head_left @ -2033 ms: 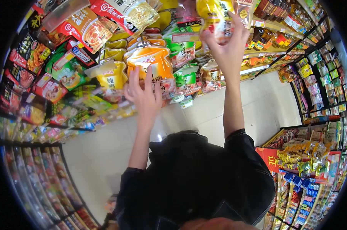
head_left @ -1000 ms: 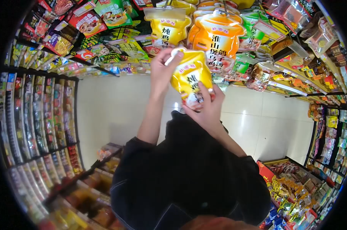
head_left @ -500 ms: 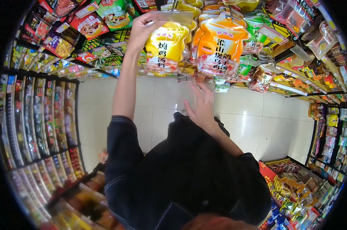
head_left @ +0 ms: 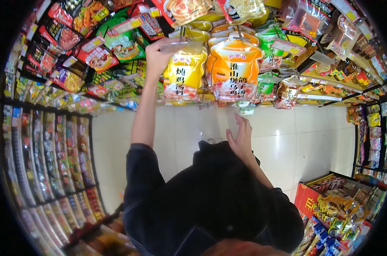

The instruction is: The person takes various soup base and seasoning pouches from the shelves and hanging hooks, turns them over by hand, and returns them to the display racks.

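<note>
My left hand (head_left: 157,56) is closed at the left end of a clear plastic price-tag holder (head_left: 184,47), on the front of a display hook. Just below the holder hangs a yellow soup-mix packet (head_left: 185,77), upright, with more yellow packets behind it. To its right hangs an orange soup-mix packet (head_left: 235,70) at the front of its own row. My right hand (head_left: 242,138) is held low in front of my body, fingers apart and holding nothing, below the orange packet.
Green packets (head_left: 270,49) and a brown packet (head_left: 286,94) hang to the right. Red and green food bags (head_left: 121,42) hang on the left. Stocked shelves (head_left: 48,153) line the left side. A bin of snacks (head_left: 338,209) with a red panel stands at lower right, above the tiled floor (head_left: 278,149).
The view has shifted, so the packets sit lower and more of the upper rack shows. My right hand has drawn away from the rack. My left hand stays at the price-tag holder.
</note>
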Demonstrator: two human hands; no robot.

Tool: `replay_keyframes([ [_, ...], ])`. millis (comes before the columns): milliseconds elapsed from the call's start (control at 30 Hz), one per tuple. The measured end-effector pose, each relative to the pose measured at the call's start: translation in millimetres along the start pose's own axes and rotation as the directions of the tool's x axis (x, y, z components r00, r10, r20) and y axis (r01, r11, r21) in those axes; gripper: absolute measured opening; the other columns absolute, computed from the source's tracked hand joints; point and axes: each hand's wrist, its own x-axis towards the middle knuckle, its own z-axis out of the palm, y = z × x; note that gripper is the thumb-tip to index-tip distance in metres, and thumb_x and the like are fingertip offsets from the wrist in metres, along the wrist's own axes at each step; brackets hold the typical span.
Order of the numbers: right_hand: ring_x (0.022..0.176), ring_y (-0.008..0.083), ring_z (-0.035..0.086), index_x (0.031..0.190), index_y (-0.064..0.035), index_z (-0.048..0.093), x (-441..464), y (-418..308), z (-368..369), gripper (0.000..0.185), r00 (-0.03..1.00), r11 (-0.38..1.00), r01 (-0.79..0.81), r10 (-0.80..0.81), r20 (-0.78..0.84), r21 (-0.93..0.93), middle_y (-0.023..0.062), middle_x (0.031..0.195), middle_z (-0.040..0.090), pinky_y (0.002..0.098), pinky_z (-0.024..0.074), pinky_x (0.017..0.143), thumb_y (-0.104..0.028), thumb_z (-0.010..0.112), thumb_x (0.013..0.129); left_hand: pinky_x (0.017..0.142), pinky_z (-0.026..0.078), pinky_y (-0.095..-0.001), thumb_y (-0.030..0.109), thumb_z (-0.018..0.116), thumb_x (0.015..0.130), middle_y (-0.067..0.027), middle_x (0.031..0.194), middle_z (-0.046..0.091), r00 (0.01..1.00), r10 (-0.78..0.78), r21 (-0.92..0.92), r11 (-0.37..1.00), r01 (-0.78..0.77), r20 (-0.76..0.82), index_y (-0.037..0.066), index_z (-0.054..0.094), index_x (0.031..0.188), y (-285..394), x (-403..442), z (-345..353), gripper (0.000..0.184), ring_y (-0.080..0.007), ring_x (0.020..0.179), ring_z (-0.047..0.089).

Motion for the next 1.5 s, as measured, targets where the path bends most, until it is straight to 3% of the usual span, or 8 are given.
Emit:
replay_keyframes([
  [200, 0.124, 0.0396, 0.051, 0.147, -0.0074, 0.045, 0.7, 3.4, 1.4, 0.066, 1.000, 1.000, 0.004, -0.004, 0.017, 0.017, 0.0208, 0.132, 0.052, 0.0486, 0.0394, 0.104, -0.015, 0.072, 0.087, 0.072, 0.053, -0.0281, 0.001, 0.078, 0.079, -0.0091, 0.087, 0.076, 0.975, 0.210, 0.179, 0.964, -0.195, -0.069, 0.004, 0.082, 0.103, 0.3, -0.1, 3.7, 0.025, -0.0155, 0.079, 0.070],
  [667, 0.118, 0.0374, 0.054, 0.143, -0.0094, 0.048, -6.1, 18.9, -18.3, 0.059, 1.000, 0.998, -0.021, 0.022, -0.017, 0.065, 0.0178, 0.127, 0.051, 0.0477, 0.0440, 0.100, -0.014, 0.070, 0.089, 0.062, 0.048, -0.0331, 0.004, 0.076, 0.082, -0.0117, 0.072, 0.064, 0.947, 0.318, 0.476, 0.827, -0.299, 0.042, 0.002, 0.079, 0.103, 8.9, 4.2, 3.1, 0.021, -0.0196, 0.065, 0.063],
  [967, 0.118, 0.0400, 0.055, 0.135, -0.0067, 0.054, -10.4, 37.3, -34.5, 0.048, 0.993, 0.972, -0.095, 0.107, -0.042, 0.214, 0.0196, 0.127, 0.050, 0.0450, 0.0479, 0.101, -0.007, 0.069, 0.090, 0.100, 0.036, -0.0442, 0.027, 0.073, 0.089, -0.0094, 0.118, 0.064, 0.959, 0.195, 0.741, 0.609, -0.283, 0.206, 0.017, 0.080, 0.117, -2.2, 0.2, -20.5, 0.031, -0.0266, 0.108, 0.055],
  [1067, 0.114, 0.0391, 0.056, 0.134, -0.0061, 0.054, -10.9, 42.0, -43.1, 0.046, 0.989, 0.964, -0.108, 0.129, -0.072, 0.245, 0.0196, 0.127, 0.051, 0.0441, 0.0492, 0.099, -0.005, 0.068, 0.090, 0.111, 0.029, -0.0471, 0.029, 0.065, 0.092, -0.0144, 0.147, 0.059, 0.937, 0.186, 0.789, 0.504, -0.350, 0.297, 0.005, 0.072, 0.127, 25.2, -16.3, -4.4, 0.043, -0.0319, 0.131, 0.048],
  [1167, 0.110, 0.0369, 0.058, 0.135, -0.0058, 0.054, -9.5, 48.0, -48.9, 0.047, 0.982, 0.953, -0.126, 0.159, -0.102, 0.277, 0.0188, 0.125, 0.052, 0.0430, 0.0501, 0.097, -0.003, 0.067, 0.090, 0.113, 0.027, -0.0472, 0.032, 0.061, 0.095, -0.0168, 0.151, 0.055, 0.932, 0.247, 0.811, 0.466, -0.354, 0.265, 0.005, 0.063, 0.140, 15.1, -22.7, 6.1, 0.053, -0.0332, 0.136, 0.045],
  [1200, 0.109, 0.0361, 0.058, 0.135, -0.0058, 0.054, -8.2, 49.6, -50.5, 0.047, 0.979, 0.949, -0.134, 0.171, -0.111, 0.285, 0.0185, 0.125, 0.052, 0.0426, 0.0504, 0.096, -0.003, 0.067, 0.090, 0.117, 0.018, -0.0541, 0.040, 0.064, 0.094, -0.0133, 0.161, 0.039, 0.959, 0.191, 0.780, 0.559, -0.282, 0.210, 0.026, 0.054, 0.152, 14.9, -23.0, 7.8, 0.061, -0.0348, 0.145, 0.032],
  [1333, 0.109, 0.0313, 0.060, 0.132, -0.0030, 0.057, 3.9, 52.5, -61.7, 0.042, 0.980, 0.952, -0.113, 0.155, -0.128, 0.283, 0.0163, 0.123, 0.055, 0.0390, 0.0513, 0.094, -0.004, 0.067, 0.091, 0.113, 0.027, -0.0570, 0.031, 0.063, 0.093, -0.0104, 0.158, 0.044, 0.969, 0.202, 0.916, 0.346, -0.203, 0.139, 0.026, 0.062, 0.145, 22.8, -12.2, 11.6, 0.052, -0.0365, 0.140, 0.040],
  [1500, 0.113, 0.0332, 0.058, 0.131, -0.0024, 0.058, 52.9, 44.9, -87.3, 0.042, 0.979, 0.953, 0.008, 0.054, -0.197, 0.302, 0.0176, 0.125, 0.056, 0.0411, 0.0491, 0.099, -0.011, 0.070, 0.093, 0.111, 0.033, -0.0539, 0.025, 0.062, 0.096, -0.0139, 0.147, 0.055, 0.979, 0.178, 0.846, 0.503, -0.175, 0.097, 0.011, 0.076, 0.118, 23.9, -20.1, 14.2, 0.029, -0.0347, 0.134, 0.050],
])
